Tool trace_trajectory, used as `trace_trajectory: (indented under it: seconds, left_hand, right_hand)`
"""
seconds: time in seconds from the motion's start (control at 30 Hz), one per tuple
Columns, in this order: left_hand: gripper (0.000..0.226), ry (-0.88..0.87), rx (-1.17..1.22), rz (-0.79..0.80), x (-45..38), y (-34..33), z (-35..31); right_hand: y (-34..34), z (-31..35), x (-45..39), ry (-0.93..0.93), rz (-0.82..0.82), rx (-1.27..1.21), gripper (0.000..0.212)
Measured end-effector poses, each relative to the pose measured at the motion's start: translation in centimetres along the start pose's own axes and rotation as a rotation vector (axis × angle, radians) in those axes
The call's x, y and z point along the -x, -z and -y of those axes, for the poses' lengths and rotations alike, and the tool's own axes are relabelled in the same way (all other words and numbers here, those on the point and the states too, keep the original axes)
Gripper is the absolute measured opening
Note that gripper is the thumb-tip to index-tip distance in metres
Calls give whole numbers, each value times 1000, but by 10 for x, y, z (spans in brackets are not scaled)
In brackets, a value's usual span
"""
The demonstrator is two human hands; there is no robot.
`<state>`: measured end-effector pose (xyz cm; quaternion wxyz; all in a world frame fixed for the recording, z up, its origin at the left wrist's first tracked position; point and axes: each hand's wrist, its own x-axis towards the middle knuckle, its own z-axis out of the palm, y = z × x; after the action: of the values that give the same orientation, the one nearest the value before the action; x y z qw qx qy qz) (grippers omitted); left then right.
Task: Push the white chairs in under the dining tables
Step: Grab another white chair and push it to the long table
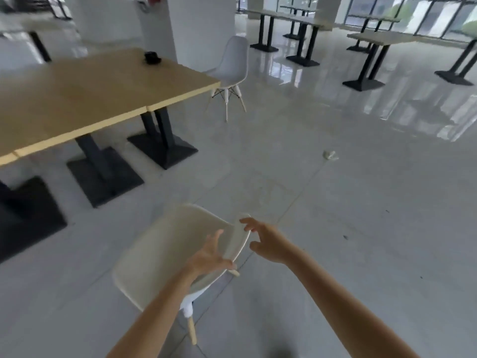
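Both hands reach with spread fingers — left hand (210, 257) at the near white chair (165, 254)'s back rim, right hand (267, 242) just beside it — with bare floor (335, 215) between chair and wooden dining table (85, 94).

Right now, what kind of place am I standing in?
Probably a canteen or cafeteria dining hall: rows of wooden tables on black pedestal bases, white shell chairs, a glossy tiled floor and large windows at the far end.
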<state>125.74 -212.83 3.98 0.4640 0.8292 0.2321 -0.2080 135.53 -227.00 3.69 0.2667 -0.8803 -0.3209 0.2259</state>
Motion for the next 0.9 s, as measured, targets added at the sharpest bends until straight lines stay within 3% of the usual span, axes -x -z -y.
trace_trajectory:
  seconds: [0.07,0.17,0.37,0.57,0.7,0.9]
  left_hand:
    - [103,57,33,-49,0,-13,-10]
    - [113,149,110,-180,-5,-30,-22]
    - [90,337,29,-396,-27,-63,-22]
    - [46,478,-327,-530,-43,-98,-16]
    - [32,494,-490,-649,-52,-105,-7]
    - [27,584,-579,-505,-63,-97,10]
  right_hand:
    - [10,-15,-14,76,82,36,63]
    - [25,-32,-32,200,169,120,62]
    - [22,-54,-68,473,355,354,61]
    - [-1,-66,-89,700,394,555,53]
    - [-22,-66,-93,776,333,649,42]
    - [-43,-62,-100,871,305,689,25]
